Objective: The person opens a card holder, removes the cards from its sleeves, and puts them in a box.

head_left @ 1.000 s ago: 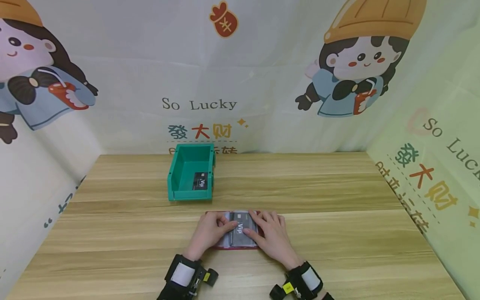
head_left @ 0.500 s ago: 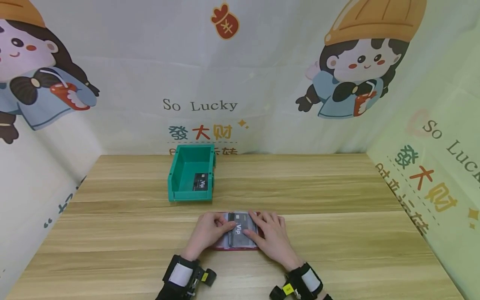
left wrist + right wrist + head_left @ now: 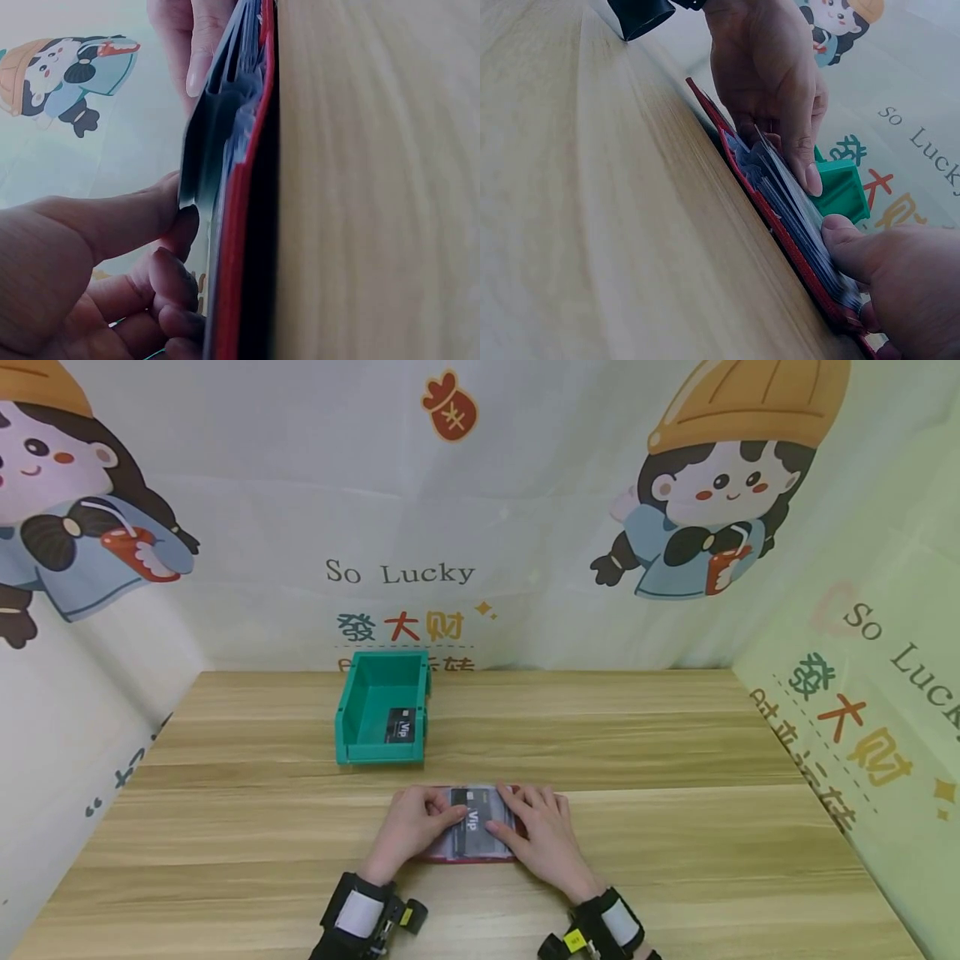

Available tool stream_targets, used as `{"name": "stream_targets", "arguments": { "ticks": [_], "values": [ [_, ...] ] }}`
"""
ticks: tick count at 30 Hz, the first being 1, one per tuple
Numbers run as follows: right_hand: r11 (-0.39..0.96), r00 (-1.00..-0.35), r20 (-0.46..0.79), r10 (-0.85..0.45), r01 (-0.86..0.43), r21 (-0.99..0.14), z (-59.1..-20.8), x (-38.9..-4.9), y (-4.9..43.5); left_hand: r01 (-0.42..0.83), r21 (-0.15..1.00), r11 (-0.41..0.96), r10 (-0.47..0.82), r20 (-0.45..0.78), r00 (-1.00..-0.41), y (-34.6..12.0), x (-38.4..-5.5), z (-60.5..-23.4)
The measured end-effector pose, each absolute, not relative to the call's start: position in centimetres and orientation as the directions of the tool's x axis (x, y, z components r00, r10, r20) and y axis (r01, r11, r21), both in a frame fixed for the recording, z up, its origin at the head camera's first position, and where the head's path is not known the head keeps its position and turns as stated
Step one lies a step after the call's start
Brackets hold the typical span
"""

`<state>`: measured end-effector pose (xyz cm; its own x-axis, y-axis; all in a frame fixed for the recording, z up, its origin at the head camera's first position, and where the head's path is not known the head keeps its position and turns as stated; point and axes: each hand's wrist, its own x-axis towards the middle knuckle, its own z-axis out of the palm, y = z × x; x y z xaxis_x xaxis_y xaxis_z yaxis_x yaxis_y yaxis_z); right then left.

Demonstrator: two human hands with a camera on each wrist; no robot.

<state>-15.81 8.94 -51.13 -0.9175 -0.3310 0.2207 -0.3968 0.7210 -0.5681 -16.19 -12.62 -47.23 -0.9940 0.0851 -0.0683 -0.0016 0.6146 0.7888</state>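
A red card holder [image 3: 480, 860] with clear sleeves lies open on the table in front of the person. A dark "Vip" card [image 3: 471, 831] sits partly in the top sleeve, its left end sticking out. My left hand [image 3: 414, 825] pinches this end between thumb and fingers; the left wrist view shows the card [image 3: 196, 150] tilted up from the sleeves. My right hand [image 3: 542, 837] grips the holder's right side, thumb on the sleeves and other fingers at the edge. In the right wrist view, several layered sleeves [image 3: 799, 217] fan above the red cover [image 3: 780, 232].
Beyond the hands stands a green open-fronted bin [image 3: 380, 753] with another dark "Vip" card [image 3: 401, 725] inside. A wooden table [image 3: 637, 735] extends around them, and a printed cloth [image 3: 540, 527] encloses its back and sides.
My left hand has shifted slightly left, drawing the card a little way along with it. The right hand keeps its place on the holder.
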Motion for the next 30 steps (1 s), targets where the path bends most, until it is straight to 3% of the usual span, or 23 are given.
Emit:
{"name": "stream_targets", "arguments": {
  "ticks": [30],
  "values": [
    [0.718,-0.921,0.214,-0.326,-0.388,-0.578,-51.1,-15.9,8.9,-0.048,0.787,0.615,0.077,-0.12,-0.99,-13.7,-15.6,-45.7]
  ]
}}
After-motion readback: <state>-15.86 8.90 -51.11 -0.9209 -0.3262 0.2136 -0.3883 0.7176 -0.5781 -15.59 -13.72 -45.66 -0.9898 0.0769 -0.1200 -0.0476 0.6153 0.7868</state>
